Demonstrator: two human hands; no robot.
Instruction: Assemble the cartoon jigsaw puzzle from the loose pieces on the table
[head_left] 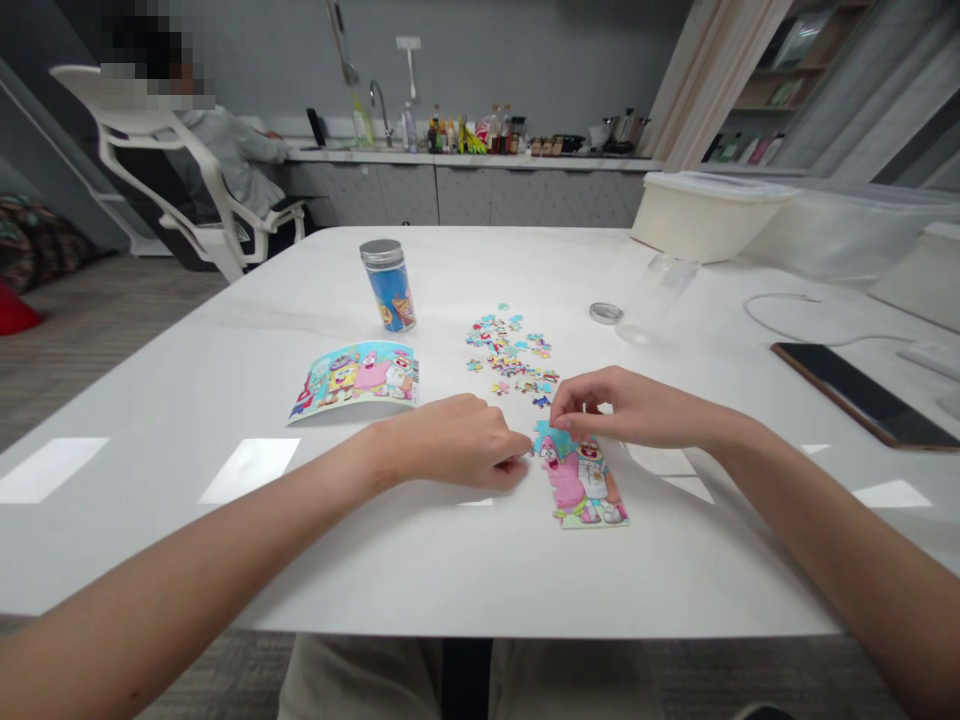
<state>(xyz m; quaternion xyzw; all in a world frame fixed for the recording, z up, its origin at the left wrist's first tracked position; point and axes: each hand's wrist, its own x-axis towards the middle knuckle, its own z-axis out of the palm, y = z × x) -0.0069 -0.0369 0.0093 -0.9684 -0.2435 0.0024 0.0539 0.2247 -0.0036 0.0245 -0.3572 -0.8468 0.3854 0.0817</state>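
A partly joined jigsaw puzzle (574, 480), showing a pink starfish and a white-suited figure, lies flat near me. My left hand (472, 440) is curled, its index fingertip at the puzzle's left edge; whatever its fingers may hold is hidden. At the puzzle's top edge, my right hand (611, 405) pinches a light-blue puzzle piece (541, 430) between thumb and fingers. Loose puzzle pieces (510, 350) are heaped just beyond both hands. To the left, a curved reference picture (360, 378) shows the same cartoon figures.
A blue-labelled jar (390, 288) with a metal lid stands at the back left. Toward the right are a clear jar (660, 295), a loose lid (606, 313), a phone (862, 393), a cable and storage boxes (709, 215). A person (232, 150) sits at the far left.
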